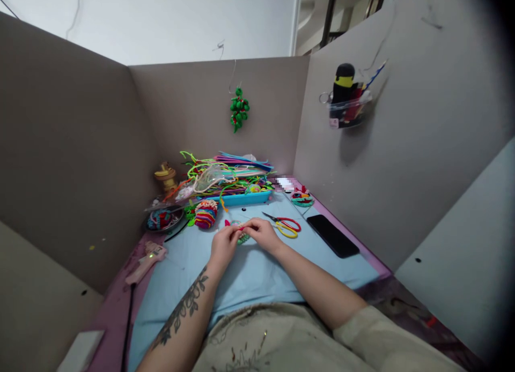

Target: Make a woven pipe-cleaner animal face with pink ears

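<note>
My left hand [224, 245] and my right hand [262, 235] meet over the middle of the table. Both pinch a small red pipe cleaner piece [242, 229] between thumbs and fingers, which hide much of it. Just below it shows a pale green coiled piece [243, 238], partly covered by my hands; I cannot tell whether it is attached. A pink-red tip sticks up beyond my left fingers. Scissors [287, 227] with red and yellow handles lie to the right of my right hand, blades parted. A striped multicoloured bundle [206, 214] stands beyond my left hand.
A blue tray [249, 199] heaped with pipe cleaners stands at the back. At left are a pink glue gun [147, 261] and a dark bowl [164, 220]. A black phone [332, 236] lies at right. Partition walls enclose the table; a tool holder [348, 112] hangs right.
</note>
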Motion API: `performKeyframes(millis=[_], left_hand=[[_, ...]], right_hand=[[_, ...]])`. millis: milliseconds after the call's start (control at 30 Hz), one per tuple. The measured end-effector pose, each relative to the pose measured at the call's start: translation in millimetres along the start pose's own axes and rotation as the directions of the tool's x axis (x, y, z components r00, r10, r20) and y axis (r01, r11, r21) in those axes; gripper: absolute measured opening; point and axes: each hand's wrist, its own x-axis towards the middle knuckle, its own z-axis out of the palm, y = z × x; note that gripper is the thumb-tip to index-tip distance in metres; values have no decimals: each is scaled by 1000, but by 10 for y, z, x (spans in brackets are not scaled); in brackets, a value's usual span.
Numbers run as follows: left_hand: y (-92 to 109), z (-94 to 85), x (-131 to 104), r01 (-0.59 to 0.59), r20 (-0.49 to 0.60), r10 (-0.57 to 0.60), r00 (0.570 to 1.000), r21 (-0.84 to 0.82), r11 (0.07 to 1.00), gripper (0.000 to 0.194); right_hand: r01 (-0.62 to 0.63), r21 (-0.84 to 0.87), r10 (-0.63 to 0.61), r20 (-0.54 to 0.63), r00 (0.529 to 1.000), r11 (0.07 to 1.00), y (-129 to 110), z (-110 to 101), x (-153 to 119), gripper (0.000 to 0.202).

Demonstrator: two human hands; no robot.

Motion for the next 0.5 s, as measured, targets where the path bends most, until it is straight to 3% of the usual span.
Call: performKeyframes(millis=[167, 300, 500], left_hand=[[30, 97, -23, 97, -18, -99, 995, -98, 990, 9], [111, 155, -60, 100, -59, -113, 992, -179, 979, 14], [155, 175, -51, 161, -28, -171, 985, -229, 960, 28]], right_hand=[[-128, 169, 135, -28, 990, 977, 39, 42, 33, 12], [-266, 388, 279, 26, 960, 882, 73, 115, 44, 16], [-278, 453, 297, 30, 954, 847, 88, 140, 53, 24]])
